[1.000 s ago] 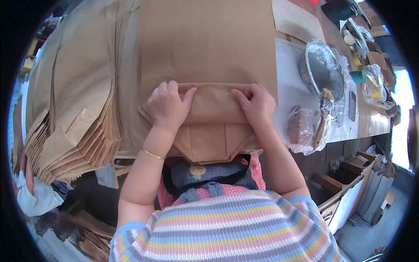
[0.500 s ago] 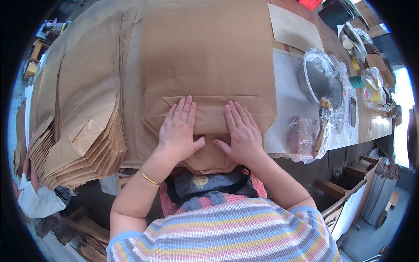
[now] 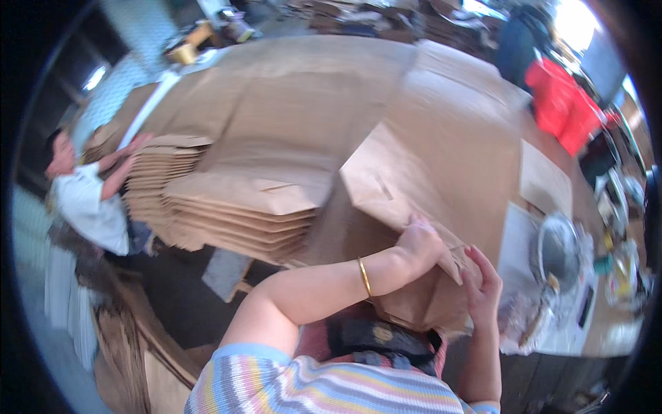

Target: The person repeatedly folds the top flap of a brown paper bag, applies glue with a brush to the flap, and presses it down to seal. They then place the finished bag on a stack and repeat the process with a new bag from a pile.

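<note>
A brown paper bag point(image 3: 396, 183) lies slantwise in front of me, part of it lifted, its far end pointing away to the left. My left hand point(image 3: 420, 245) is closed on the bag near its folded end. Just right of that fold is my right hand point(image 3: 483, 286), fingers and thumb apart; I cannot tell whether it touches the paper. Beneath lie more flat brown bags point(image 3: 431, 300), their near edge at the table's front. Left of them, a fanned stack of folded paper bags point(image 3: 241, 193) rests in stepped layers.
At the far left another person point(image 3: 89, 200) reaches toward a second fanned stack point(image 3: 158, 172). On the right stand a round metal basin point(image 3: 558, 252) with whitish residue and a brush point(image 3: 545, 310) beside it. A red bag point(image 3: 562, 103) sits at the far right edge.
My view has swung left. My hands, flat on the bag's folded end before, have lifted: the left now grips the bag, which has turned slantwise, and the right has come off it.
</note>
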`<act>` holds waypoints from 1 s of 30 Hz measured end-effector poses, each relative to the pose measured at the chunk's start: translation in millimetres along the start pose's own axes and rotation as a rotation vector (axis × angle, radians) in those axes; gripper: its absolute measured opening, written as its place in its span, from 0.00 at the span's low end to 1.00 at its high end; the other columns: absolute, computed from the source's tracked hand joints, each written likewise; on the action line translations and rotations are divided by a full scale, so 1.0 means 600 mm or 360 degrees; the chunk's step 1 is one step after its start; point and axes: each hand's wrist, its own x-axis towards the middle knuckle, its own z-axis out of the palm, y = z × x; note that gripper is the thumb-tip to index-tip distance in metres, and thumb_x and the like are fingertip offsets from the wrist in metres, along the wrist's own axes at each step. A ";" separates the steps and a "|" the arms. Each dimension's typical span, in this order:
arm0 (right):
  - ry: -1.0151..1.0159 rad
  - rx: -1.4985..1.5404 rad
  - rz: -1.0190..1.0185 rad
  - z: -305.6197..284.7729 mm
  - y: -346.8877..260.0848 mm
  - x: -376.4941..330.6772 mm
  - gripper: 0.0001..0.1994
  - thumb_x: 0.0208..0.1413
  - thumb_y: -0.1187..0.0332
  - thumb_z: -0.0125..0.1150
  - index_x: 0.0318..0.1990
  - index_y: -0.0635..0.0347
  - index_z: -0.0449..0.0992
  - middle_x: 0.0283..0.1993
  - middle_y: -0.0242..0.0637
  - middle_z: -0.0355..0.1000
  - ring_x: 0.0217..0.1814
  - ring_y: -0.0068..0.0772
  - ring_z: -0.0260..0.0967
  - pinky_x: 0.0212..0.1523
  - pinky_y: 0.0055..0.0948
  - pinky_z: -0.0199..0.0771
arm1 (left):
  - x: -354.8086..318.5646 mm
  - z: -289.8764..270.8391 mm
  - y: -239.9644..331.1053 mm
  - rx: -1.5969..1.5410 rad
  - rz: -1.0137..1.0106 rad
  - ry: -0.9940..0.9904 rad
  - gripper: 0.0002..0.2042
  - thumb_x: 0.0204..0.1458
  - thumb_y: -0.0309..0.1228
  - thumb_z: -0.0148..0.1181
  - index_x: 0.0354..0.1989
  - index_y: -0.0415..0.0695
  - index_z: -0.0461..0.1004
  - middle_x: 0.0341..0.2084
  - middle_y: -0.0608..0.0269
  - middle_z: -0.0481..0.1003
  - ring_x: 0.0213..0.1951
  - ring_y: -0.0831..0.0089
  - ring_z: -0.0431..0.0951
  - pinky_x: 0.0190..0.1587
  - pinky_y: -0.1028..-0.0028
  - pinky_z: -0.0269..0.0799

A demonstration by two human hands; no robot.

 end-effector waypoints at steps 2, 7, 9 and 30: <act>-0.0128 -0.0028 -0.0095 0.023 -0.009 0.013 0.17 0.52 0.77 0.59 0.50 0.68 0.75 0.48 0.42 0.77 0.56 0.34 0.71 0.68 0.37 0.57 | -0.039 -0.051 -0.063 0.0158 0.0040 0.0199 0.07 0.42 0.31 0.56 0.25 0.43 0.79 0.25 0.56 0.78 0.34 0.61 0.79 0.43 0.54 0.70; -0.0196 -0.0005 -0.0056 0.041 0.031 0.015 0.12 0.53 0.78 0.58 0.45 0.68 0.77 0.41 0.41 0.79 0.50 0.29 0.74 0.69 0.38 0.56 | -0.188 -0.158 -0.251 0.0295 -0.0159 0.0549 0.12 0.37 0.24 0.56 0.33 0.35 0.74 0.29 0.52 0.76 0.36 0.61 0.77 0.46 0.63 0.73; -0.0194 0.0147 0.0018 0.052 0.072 0.008 0.11 0.54 0.78 0.58 0.45 0.68 0.77 0.39 0.40 0.79 0.46 0.27 0.74 0.68 0.37 0.57 | -0.276 -0.158 -0.337 0.0460 -0.0361 0.0556 0.20 0.43 0.18 0.51 0.47 0.36 0.75 0.43 0.50 0.78 0.51 0.56 0.76 0.56 0.62 0.70; -0.0139 -0.1117 -0.0189 -0.020 0.096 0.058 0.21 0.49 0.69 0.63 0.51 0.67 0.71 0.50 0.50 0.68 0.55 0.54 0.64 0.57 0.42 0.66 | -0.111 0.033 -0.108 -0.0403 -0.0290 0.0278 0.14 0.48 0.21 0.53 0.45 0.38 0.71 0.39 0.52 0.75 0.46 0.56 0.75 0.47 0.61 0.73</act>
